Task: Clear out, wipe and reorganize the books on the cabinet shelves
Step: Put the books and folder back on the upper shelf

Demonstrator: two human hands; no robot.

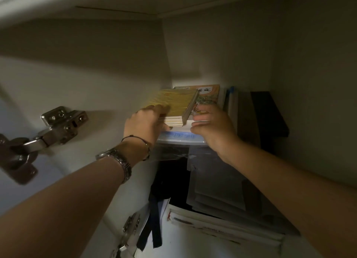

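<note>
Clearing step: left hand (144, 123) grips yellow books (174, 105) at shelf (181, 139) front edge; right hand (209, 123) pinches adjacent stack (orange cover) (207, 95). Next: lift out level.

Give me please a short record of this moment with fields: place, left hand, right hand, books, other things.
place: upper shelf inside a cabinet
left hand: grips the yellow book stack
right hand: fingers on the illustrated book
books: both lie flat, yellow stack partly over the illustrated one
other things: dark upright books at right; door hinge at left
</note>
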